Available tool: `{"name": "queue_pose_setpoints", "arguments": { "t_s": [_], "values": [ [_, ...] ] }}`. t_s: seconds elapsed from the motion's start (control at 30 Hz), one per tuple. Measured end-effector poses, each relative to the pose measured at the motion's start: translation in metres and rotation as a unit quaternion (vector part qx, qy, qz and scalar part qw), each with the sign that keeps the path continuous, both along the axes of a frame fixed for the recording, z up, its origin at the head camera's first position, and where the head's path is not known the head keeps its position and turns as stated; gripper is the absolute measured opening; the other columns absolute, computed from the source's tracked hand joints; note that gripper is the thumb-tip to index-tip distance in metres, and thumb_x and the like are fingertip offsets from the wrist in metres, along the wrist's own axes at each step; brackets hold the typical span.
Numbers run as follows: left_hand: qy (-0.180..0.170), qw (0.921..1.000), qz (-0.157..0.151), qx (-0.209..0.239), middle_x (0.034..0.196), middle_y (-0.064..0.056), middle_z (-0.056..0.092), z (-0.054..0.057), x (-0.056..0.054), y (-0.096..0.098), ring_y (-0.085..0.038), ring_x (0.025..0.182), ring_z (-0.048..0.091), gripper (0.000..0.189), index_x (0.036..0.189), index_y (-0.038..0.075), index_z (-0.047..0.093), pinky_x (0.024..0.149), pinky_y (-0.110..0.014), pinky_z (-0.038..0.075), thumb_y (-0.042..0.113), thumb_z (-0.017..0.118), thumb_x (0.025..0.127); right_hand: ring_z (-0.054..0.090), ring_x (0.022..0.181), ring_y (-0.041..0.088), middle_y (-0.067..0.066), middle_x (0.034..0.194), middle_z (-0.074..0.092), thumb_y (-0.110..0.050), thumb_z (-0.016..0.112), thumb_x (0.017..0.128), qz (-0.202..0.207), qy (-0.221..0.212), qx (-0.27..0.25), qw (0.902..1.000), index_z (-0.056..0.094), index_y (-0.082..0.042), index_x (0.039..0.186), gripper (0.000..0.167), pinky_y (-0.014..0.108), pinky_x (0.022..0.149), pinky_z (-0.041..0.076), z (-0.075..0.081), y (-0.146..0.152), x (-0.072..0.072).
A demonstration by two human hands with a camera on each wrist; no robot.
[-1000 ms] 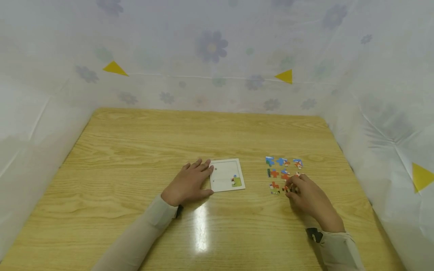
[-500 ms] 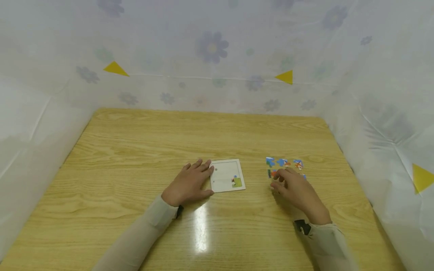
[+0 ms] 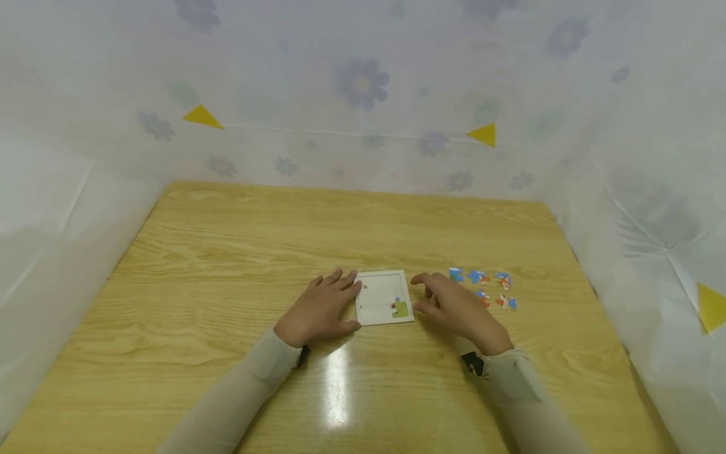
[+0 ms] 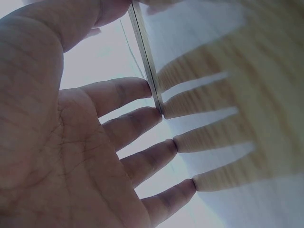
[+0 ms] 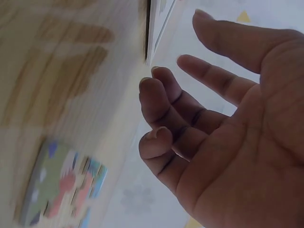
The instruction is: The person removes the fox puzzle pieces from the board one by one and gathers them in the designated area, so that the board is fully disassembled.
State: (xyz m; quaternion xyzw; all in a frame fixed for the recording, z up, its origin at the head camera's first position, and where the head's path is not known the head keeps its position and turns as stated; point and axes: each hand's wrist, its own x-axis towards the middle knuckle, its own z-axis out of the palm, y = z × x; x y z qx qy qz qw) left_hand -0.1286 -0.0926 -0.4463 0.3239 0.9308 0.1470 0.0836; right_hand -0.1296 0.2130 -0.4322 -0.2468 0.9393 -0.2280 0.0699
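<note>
On the table lies a square white puzzle tray [image 3: 374, 293], with a green piece [image 3: 401, 309] in its near right corner. My left hand [image 3: 322, 309] rests at the tray's left side, its fingers spread and touching the tray edge [image 4: 145, 52] in the left wrist view. My right hand [image 3: 458, 309] hovers beside the tray's right edge. In the right wrist view that hand [image 5: 237, 123] has loosely bent fingers, its thumb stands apart, and I see nothing held. Loose jigsaw pieces [image 3: 503, 280] lie right of it; the hand and forearm hide some of them.
The wood-grain table [image 3: 255, 221] is enclosed at the back and sides by pale flowered sheeting [image 3: 317, 82]. Yellow triangles [image 3: 483, 135] are stuck on the sheeting. Bright glare [image 3: 336, 391] marks the tabletop in front of the tray.
My right hand has moved left from the loose pieces to the tray's right edge, uncovering some pieces. The left hand and tray stay put; the head view has shifted slightly.
</note>
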Motion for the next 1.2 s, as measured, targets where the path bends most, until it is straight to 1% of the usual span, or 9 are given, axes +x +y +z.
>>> {"name": "queue_pose_setpoints", "arguments": {
  "t_s": [0.13,0.3,0.47,0.67,0.8,0.9,1.07,1.2],
  "values": [
    [-0.004,1.0,0.002,-0.007,0.164,-0.012,0.036,-0.001,0.0,0.001,-0.038,0.152,0.028,0.078,0.155,0.008,0.047,0.116,-0.063,0.03,0.048,0.074,0.094,0.052,0.074,0.01,0.002,0.1,0.061,-0.026,0.075,0.097,0.019,-0.011,0.009,0.9997,0.06,-0.009,0.14,0.049,0.032,0.066,0.048,-0.002,-0.006,-0.002],
    [-0.004,0.9999,0.001,-0.012,0.164,-0.011,0.035,-0.002,-0.001,0.003,-0.037,0.153,0.028,0.079,0.156,0.01,0.046,0.116,-0.063,0.03,0.049,0.074,0.094,0.052,0.077,0.012,0.001,0.096,0.059,-0.024,0.077,0.095,0.012,-0.019,0.01,0.9997,0.062,-0.009,0.134,0.045,0.033,0.068,0.048,-0.008,-0.011,-0.003],
    [-0.005,0.9998,0.003,-0.021,0.165,-0.009,0.034,-0.004,-0.001,0.003,-0.036,0.153,0.027,0.08,0.157,0.011,0.045,0.117,-0.062,0.029,0.05,0.074,0.094,0.053,0.078,0.012,-0.001,0.095,0.057,-0.022,0.079,0.093,0.004,-0.024,0.015,0.9996,0.063,-0.011,0.13,0.042,0.033,0.069,0.048,-0.011,-0.014,-0.003],
    [-0.001,0.9998,0.004,-0.02,0.165,-0.01,0.035,-0.005,-0.001,0.003,-0.036,0.153,0.027,0.079,0.157,0.011,0.046,0.117,-0.062,0.03,0.05,0.073,0.094,0.05,0.073,0.012,-0.002,0.092,0.056,-0.021,0.079,0.093,0.014,-0.015,0.018,0.9996,0.065,-0.012,0.117,0.029,0.032,0.065,0.047,-0.009,-0.021,-0.004],
    [0.0,0.9998,0.003,-0.02,0.165,-0.01,0.035,-0.005,-0.001,0.002,-0.036,0.153,0.027,0.08,0.157,0.011,0.045,0.117,-0.062,0.03,0.05,0.073,0.094,0.05,0.075,0.011,-0.003,0.091,0.054,-0.018,0.078,0.094,0.016,-0.017,0.014,0.9996,0.064,-0.012,0.106,0.02,0.032,0.066,0.046,-0.008,-0.025,-0.004],
    [0.003,0.9999,0.002,-0.016,0.164,-0.01,0.036,-0.005,-0.001,0.002,-0.036,0.153,0.029,0.079,0.156,0.01,0.046,0.116,-0.063,0.031,0.05,0.074,0.093,0.05,0.076,0.011,-0.004,0.089,0.053,-0.016,0.078,0.094,0.016,-0.022,0.009,0.9996,0.063,-0.012,0.101,0.017,0.031,0.066,0.046,-0.009,-0.027,-0.004],
    [0.013,0.9998,0.001,-0.015,0.164,-0.011,0.037,-0.004,-0.001,0.0,-0.037,0.152,0.03,0.078,0.156,0.011,0.047,0.116,-0.062,0.032,0.049,0.074,0.093,0.05,0.074,0.011,-0.005,0.087,0.053,-0.013,0.077,0.094,0.018,-0.022,-0.002,0.9996,0.062,-0.011,0.098,0.016,0.03,0.066,0.046,-0.011,-0.029,-0.004],
    [0.012,0.9999,0.001,-0.008,0.163,-0.012,0.038,-0.004,-0.001,-0.001,-0.038,0.151,0.031,0.078,0.155,0.01,0.048,0.115,-0.063,0.032,0.048,0.075,0.093,0.05,0.075,0.012,-0.003,0.087,0.053,-0.011,0.076,0.094,0.022,-0.02,-0.007,0.9996,0.06,-0.009,0.098,0.016,0.031,0.066,0.046,-0.011,-0.031,-0.004]
  ]
}}
